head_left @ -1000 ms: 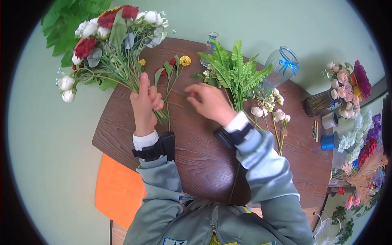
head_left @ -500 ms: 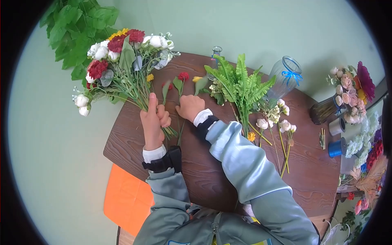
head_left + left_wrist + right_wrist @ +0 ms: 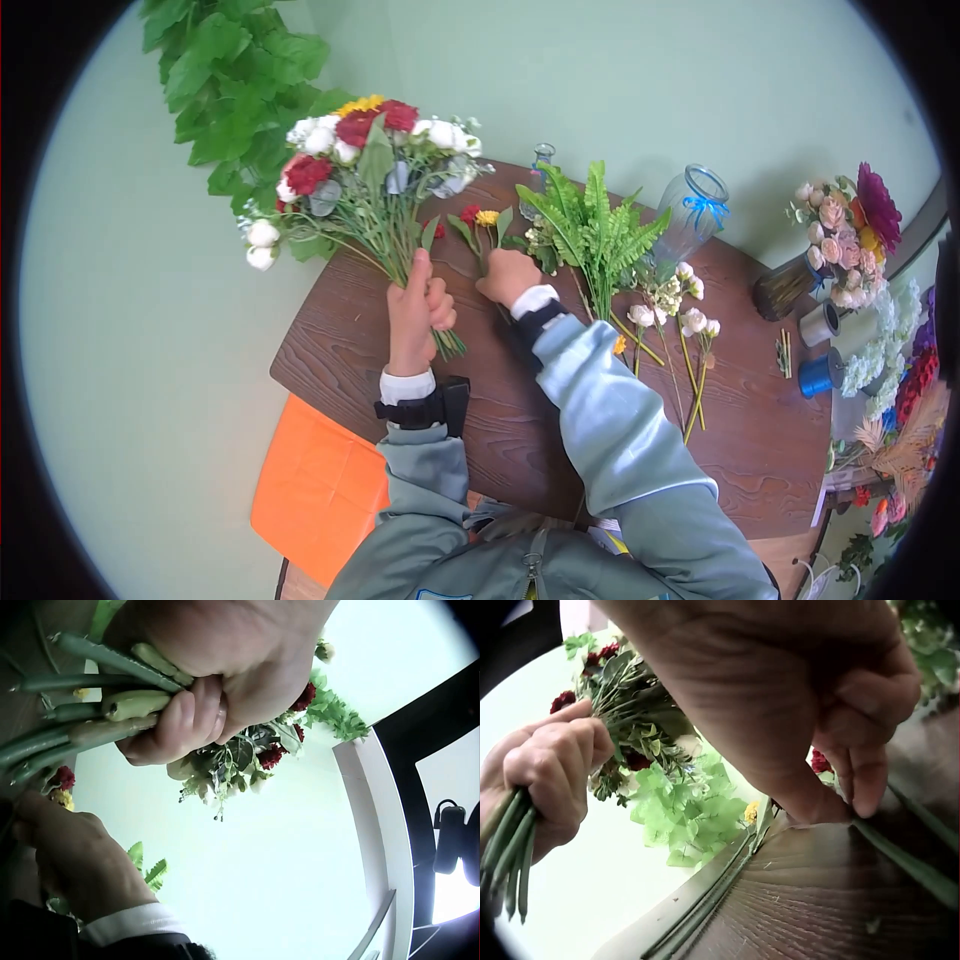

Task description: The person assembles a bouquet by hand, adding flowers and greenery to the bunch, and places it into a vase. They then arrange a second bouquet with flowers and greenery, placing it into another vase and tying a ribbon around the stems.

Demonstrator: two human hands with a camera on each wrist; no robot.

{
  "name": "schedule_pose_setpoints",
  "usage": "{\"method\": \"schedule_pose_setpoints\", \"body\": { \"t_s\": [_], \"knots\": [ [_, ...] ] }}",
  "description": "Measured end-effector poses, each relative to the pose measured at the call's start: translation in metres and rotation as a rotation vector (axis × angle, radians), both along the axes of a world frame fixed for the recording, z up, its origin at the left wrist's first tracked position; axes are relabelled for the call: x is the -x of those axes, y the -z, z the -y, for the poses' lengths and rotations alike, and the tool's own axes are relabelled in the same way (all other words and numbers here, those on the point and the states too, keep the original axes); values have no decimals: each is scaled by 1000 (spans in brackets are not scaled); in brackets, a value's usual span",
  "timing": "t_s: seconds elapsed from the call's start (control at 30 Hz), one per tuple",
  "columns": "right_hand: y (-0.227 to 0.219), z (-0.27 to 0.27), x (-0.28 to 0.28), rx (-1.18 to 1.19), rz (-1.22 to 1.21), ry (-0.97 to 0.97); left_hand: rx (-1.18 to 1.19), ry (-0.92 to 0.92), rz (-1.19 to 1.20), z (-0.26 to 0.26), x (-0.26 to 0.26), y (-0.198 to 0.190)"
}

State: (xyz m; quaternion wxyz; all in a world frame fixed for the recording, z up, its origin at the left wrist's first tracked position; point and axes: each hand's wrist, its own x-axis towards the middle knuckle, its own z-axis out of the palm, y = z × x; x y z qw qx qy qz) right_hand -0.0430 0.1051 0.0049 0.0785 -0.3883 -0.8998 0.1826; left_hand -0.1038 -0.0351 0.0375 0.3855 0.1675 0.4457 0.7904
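Observation:
My left hand [image 3: 420, 312] grips the gathered stems of a large bouquet [image 3: 385, 170] of white, dark red and yellow flowers with grey-green leaves. The cut stem ends [image 3: 82, 712] stick out below that fist in the left wrist view. Over the table, my right hand [image 3: 511, 277] pinches a green flower stem [image 3: 900, 859] between thumb and fingertip. A yellow flower [image 3: 487, 217] and a red flower [image 3: 469, 213] show just beyond this hand. More loose stems [image 3: 712, 892] lie on the wood in the right wrist view.
Right of my hands lie green fern fronds [image 3: 597, 240] and white flowers [image 3: 641, 316] on the dark table [image 3: 500, 430]. Behind them stand a glass vase [image 3: 688, 215] with a blue bow and a small bottle [image 3: 541, 155]. A blue spool [image 3: 821, 373] sits at the right edge.
My right hand has moved left from beside the fern to the loose red and yellow flowers and has pinched a stem. The left hand keeps its grip on the bouquet.

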Motion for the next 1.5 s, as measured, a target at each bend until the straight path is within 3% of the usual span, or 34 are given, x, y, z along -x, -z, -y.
{"method": "schedule_pose_setpoints", "body": {
  "t_s": [0.07,0.17,0.2,0.27,0.37,0.4,0.47,0.57,0.77,1.0,1.13,1.33,1.5],
  "knots": [
    [6,-10,-9,152,-70,34,-12,66,34,2,-1,1],
    [11,-13,-34,303,-452,19,-56,92,58,2,-2,4],
    [11,-11,-42,295,-448,10,-66,86,61,1,-3,4],
    [9,-6,-58,423,-804,-4,-103,123,90,-1,-4,4],
    [-30,17,-85,594,-968,-68,-208,245,220,-1,-3,9],
    [-36,20,-92,609,-979,-135,-215,246,213,-1,-2,13],
    [-44,23,-101,615,-1022,-205,-441,519,290,-3,0,22],
    [-48,24,-114,632,-1076,-320,-537,662,273,-2,-5,26],
    [-54,24,-125,583,-1138,-504,-475,779,116,-3,-20,26],
    [-64,26,-135,485,-1126,-596,-768,1028,116,-13,-44,28],
    [-71,26,-141,328,-1124,-649,-740,1002,27,-13,-48,22],
    [-93,32,-156,157,-1073,-769,-718,989,86,-12,-51,19],
    [-101,34,-154,99,-1021,-718,-724,969,57,-11,-54,21]
  ]
}}
